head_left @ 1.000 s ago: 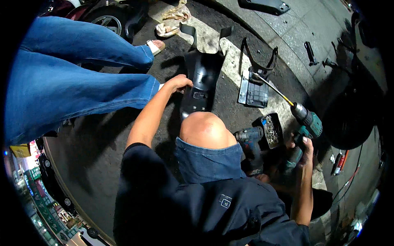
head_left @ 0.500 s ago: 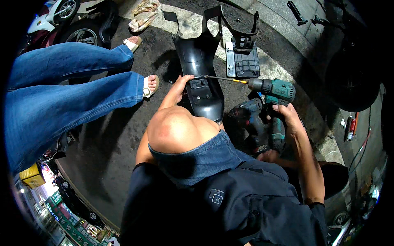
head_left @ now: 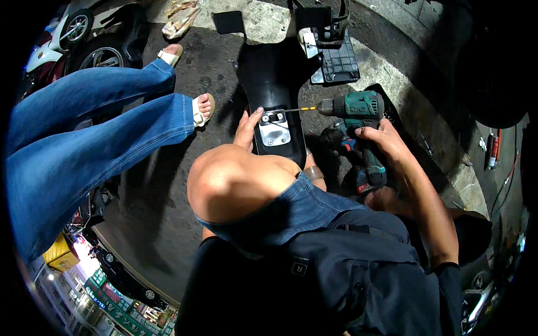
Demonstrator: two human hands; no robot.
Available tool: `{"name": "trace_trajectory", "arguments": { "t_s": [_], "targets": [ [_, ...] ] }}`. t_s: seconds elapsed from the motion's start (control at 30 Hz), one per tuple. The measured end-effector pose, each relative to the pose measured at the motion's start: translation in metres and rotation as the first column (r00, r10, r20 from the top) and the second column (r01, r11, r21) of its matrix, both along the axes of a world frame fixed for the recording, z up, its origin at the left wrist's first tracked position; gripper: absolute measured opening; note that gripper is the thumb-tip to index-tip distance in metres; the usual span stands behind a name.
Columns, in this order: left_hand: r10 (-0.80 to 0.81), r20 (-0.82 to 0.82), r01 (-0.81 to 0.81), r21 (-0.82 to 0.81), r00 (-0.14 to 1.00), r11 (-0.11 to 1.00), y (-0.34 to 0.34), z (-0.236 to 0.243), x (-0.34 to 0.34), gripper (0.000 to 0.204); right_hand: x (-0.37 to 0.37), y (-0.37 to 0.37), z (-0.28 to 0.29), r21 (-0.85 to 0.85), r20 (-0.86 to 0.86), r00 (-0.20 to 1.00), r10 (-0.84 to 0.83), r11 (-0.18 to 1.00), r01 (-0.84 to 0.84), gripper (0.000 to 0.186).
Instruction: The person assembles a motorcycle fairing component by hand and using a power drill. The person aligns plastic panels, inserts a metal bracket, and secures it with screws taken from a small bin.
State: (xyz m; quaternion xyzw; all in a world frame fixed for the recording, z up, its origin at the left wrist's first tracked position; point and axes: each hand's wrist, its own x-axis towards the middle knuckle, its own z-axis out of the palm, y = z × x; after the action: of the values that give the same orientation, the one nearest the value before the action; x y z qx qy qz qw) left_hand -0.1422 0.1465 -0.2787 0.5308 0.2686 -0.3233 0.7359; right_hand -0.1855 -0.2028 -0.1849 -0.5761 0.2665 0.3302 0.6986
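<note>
A long black plastic fender (head_left: 269, 78) stands in front of my bare knee, with a shiny silver plate (head_left: 276, 134) on its near part. My left hand (head_left: 246, 127) grips the left edge of the fender, fingertips beside the plate's upper end; some fingers are hidden behind it. My right hand (head_left: 384, 140) is wrapped round the handle of a teal cordless drill (head_left: 361, 106). Its long bit (head_left: 305, 108) points left, and the tip reaches the plate's upper end near my left fingertips. Whether a screw sits at the tip, I cannot make out.
Below the teal drill lies another power tool (head_left: 344, 144), partly hidden. A black ribbed panel (head_left: 340, 64) lies beyond the fender. On the left are another person's jeans (head_left: 101, 123) and sandalled foot (head_left: 203, 109). Wheels of parked scooters (head_left: 103, 59) and a crumpled bag (head_left: 182, 22) lie farther off.
The drill has shifted left, its bit now farther in over the fender. The fender's plate, dark before, now shines bright silver. My left hand stays at the fender's edge.
</note>
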Motion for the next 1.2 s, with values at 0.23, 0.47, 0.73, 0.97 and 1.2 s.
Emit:
{"name": "trace_trajectory", "arguments": {
  "t_s": [0.23,0.47,0.73,0.97,1.2],
  "targets": [
    [-0.025,0.066,0.020,0.074,0.997,0.997,-0.027,0.006,-0.001,0.060,0.001,0.005,-0.002,-0.042,-0.031,0.999,0.026,0.999,-0.027,0.040],
    [0.009,0.195,-0.031,0.110,0.981,0.993,-0.033,-0.003,-0.014,0.059,-0.001,0.010,0.019,-0.037,-0.039,0.997,-0.067,0.997,0.065,0.037],
    [-0.009,0.232,-0.032,0.173,0.973,0.984,-0.042,-0.001,-0.015,0.061,-0.018,-0.012,0.007,-0.183,-0.015,1.000,0.019,0.983,-0.022,0.034],
    [0.008,0.208,-0.042,0.162,0.978,0.986,-0.045,0.001,-0.014,0.060,-0.018,-0.012,-0.001,-0.227,-0.064,0.997,0.038,0.973,-0.051,0.037],
    [-0.024,0.198,-0.012,0.181,0.980,0.983,-0.044,-0.002,-0.016,0.057,-0.013,-0.008,0.002,-0.239,-0.043,0.997,0.063,0.968,-0.071,0.039]
  ]
}}
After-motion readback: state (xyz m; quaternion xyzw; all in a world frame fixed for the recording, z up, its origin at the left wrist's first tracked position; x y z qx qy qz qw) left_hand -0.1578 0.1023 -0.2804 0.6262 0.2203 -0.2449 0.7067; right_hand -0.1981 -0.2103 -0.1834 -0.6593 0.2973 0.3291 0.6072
